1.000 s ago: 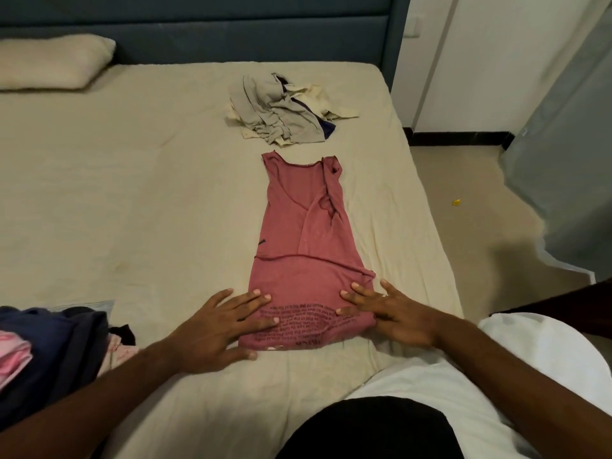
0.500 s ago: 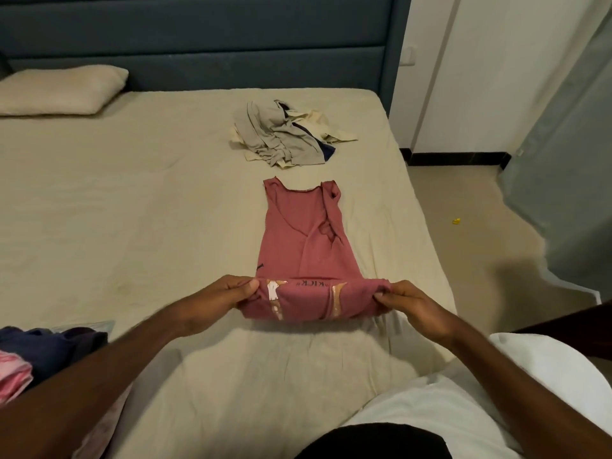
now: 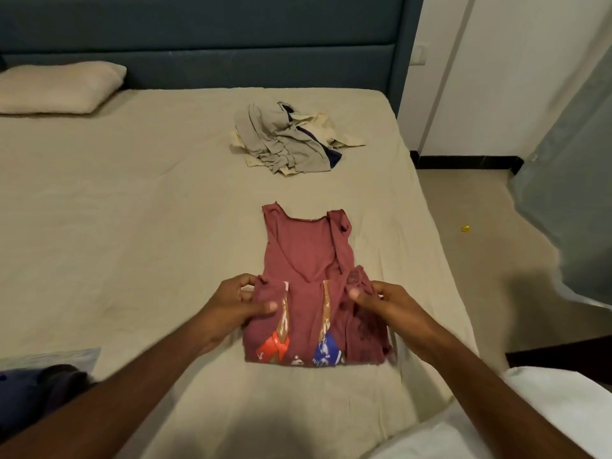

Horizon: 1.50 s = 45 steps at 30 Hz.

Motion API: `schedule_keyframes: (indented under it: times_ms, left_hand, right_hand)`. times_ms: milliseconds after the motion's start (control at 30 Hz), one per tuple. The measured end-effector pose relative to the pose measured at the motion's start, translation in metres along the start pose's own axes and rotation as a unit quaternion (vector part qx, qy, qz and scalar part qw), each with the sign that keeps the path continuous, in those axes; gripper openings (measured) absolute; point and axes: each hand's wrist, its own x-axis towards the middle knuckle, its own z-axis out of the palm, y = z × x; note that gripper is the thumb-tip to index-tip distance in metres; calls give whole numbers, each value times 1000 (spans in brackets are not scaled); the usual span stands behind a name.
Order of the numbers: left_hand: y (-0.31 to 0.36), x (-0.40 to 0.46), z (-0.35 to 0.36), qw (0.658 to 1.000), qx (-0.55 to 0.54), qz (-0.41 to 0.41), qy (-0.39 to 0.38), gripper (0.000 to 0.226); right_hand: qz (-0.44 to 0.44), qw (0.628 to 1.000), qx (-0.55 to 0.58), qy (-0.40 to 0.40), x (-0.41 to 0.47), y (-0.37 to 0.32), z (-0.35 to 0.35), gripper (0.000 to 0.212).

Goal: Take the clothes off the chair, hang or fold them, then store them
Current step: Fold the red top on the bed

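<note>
A dusty-red sleeveless top (image 3: 308,250) lies lengthwise on the beige bed (image 3: 132,226), its straps pointing to the headboard. Its lower half is folded up over the middle, showing a print with red and blue shapes. My left hand (image 3: 231,306) pinches the left corner of the folded edge. My right hand (image 3: 381,301) pinches the right corner, where the cloth bunches. A crumpled heap of grey, cream and dark blue clothes (image 3: 288,140) sits farther up the bed.
A beige pillow (image 3: 59,87) rests at the far left by the blue headboard (image 3: 205,44). Dark blue clothing (image 3: 36,389) lies at the bed's near left. Right of the bed are bare floor (image 3: 490,266), a small yellow scrap (image 3: 465,228) and a grey curtain (image 3: 576,193).
My hands went from pressing flat on the hem to pinching its corners. They have carried the hem up and away from me, folding the lower half over the middle.
</note>
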Motion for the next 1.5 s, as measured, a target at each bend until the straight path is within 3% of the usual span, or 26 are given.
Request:
schedule_keyframes:
  times_ms: [100, 167, 267, 333, 433, 500, 600, 667, 833, 933, 1000, 1133, 1233, 1333, 1400, 1500]
  left_hand:
    - [8, 20, 6, 996, 16, 59, 67, 22]
    - [22, 41, 6, 990, 21, 92, 102, 13]
    - [48, 85, -1, 978, 20, 134, 160, 15]
    - [64, 118, -6, 972, 31, 138, 190, 22]
    - [70, 154, -14, 967, 94, 72, 224, 55]
    - [61, 163, -19, 955, 159, -8, 251, 74]
    - [46, 170, -18, 947, 216, -56, 229, 87]
    - [48, 178, -11, 951, 215, -69, 210, 82]
    - [60, 196, 0, 977, 89, -115, 155, 69]
    - [64, 198, -2, 984, 48, -131, 109, 42]
    - [66, 195, -4, 988, 37, -124, 84, 26]
    - [85, 194, -11, 999, -35, -29, 22, 37]
    - [120, 193, -21, 991, -82, 103, 10, 44]
    - [157, 180, -42, 981, -70, 182, -24, 54]
    - [162, 168, -66, 981, -42, 179, -56, 55]
    - [125, 140, -105, 991, 18, 120, -48, 41]
  right_hand:
    - [-41, 993, -74, 78, 23, -5, 1, 20]
    - [-73, 987, -68, 124, 42, -17, 0, 9]
    - [-83, 976, -10, 200, 83, -44, -6, 8]
    - [-68, 960, -38, 267, 117, -55, -15, 6]
    - [13, 938, -131, 321, 155, -52, -26, 44]
    - [68, 938, -133, 314, 162, -45, -27, 68]
    - [100, 941, -138, 293, 172, -31, -27, 55]
    - [111, 949, -98, 277, 182, -30, -28, 61]
    - [122, 977, -30, 173, 200, -42, -17, 31]
    - [74, 983, -49, 159, 201, -42, -10, 17]
    - [57, 987, 4, 148, 194, -45, -10, 15]
    - [-82, 974, 23, 211, 170, -70, -14, 20]
    - [-243, 938, -41, 244, 149, -105, -11, 18]
    - [-354, 899, -130, 224, 125, -132, 11, 25]
    - [-393, 874, -218, 187, 113, -130, 38, 31]
    - [-430, 800, -390, 154, 102, -87, 92, 40]
